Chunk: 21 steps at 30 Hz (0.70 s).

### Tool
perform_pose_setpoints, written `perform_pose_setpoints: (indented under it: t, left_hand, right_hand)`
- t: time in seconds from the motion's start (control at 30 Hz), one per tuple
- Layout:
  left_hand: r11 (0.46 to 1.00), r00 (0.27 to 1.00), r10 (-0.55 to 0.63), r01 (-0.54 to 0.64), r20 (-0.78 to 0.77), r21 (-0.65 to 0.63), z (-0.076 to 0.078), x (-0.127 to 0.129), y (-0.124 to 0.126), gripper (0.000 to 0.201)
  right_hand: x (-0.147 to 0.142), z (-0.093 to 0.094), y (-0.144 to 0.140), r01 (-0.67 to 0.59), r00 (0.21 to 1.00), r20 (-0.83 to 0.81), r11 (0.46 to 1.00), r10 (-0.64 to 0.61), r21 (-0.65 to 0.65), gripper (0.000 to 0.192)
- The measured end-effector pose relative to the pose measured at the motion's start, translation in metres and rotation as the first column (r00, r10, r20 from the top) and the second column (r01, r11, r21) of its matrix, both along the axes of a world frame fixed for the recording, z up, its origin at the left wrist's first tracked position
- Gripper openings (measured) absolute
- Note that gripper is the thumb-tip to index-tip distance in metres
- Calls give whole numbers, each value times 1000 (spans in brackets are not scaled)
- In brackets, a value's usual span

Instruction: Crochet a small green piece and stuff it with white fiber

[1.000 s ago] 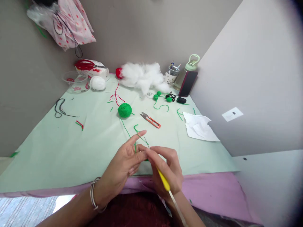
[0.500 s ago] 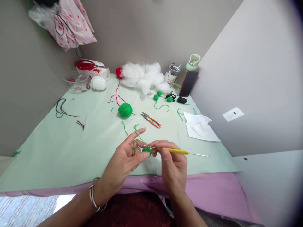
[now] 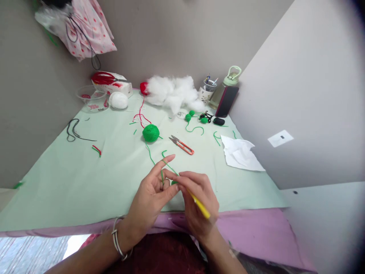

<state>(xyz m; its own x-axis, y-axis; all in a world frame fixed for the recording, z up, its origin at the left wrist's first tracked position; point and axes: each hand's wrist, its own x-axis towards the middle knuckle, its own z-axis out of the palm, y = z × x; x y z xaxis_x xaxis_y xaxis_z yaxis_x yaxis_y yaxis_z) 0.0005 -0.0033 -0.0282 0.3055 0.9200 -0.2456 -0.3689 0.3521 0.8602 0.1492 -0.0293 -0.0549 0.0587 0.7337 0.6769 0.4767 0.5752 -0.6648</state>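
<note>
My left hand point(image 3: 155, 192) pinches a small green crochet piece point(image 3: 174, 182) between thumb and fingers. Its index finger is stretched out, with green yarn point(image 3: 170, 166) running over it. My right hand point(image 3: 199, 201) is closed round the yellow handle of a crochet hook point(image 3: 202, 207), which now slants down toward me. The hook's tip is hidden by the fingers, right at the green piece. Most of that piece is covered by my fingertips. From my left hand the strand leads back to a ball of green yarn point(image 3: 151, 133). Orange thread snips point(image 3: 182, 145) lie beyond my hands.
White stuffing point(image 3: 173, 91) is heaped at the back beside a red yarn ball point(image 3: 144, 88). A white yarn ball point(image 3: 118, 100) and a clear tub point(image 3: 92, 99) stand back left. Small green balls point(image 3: 188, 117), a phone point(image 3: 227, 101), a bottle point(image 3: 218, 95) and crumpled paper point(image 3: 242, 153) are on the right.
My right hand has turned and shifted slightly left, so the hook's handle swings from nearly level to slanting down toward me. The hook's tip and much of the green piece are now covered.
</note>
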Motion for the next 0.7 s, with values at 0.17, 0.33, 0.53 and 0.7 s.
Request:
perform_pose_setpoints:
  t: [0.17,0.33,0.53,0.7]
  left_hand:
    - [972,967,-61,113,248,-205,5,-5,9,57]
    - [989,980,-40,67,195,-132,8,-6,11,52]
    - [993,989,-25,41,144,-112,11,-1,7,66]
    - [979,972,-73,112,221,-171,8,-11,13,49]
  right_hand:
    - [6,5,0,38,997,-68,999,-38,10,31]
    - [4,16,10,-151,895,-440,976,67,-158,18]
    - [1,13,12,-198,898,-427,966,111,-166,15]
    - [9,14,11,-147,867,-498,970,32,-193,16]
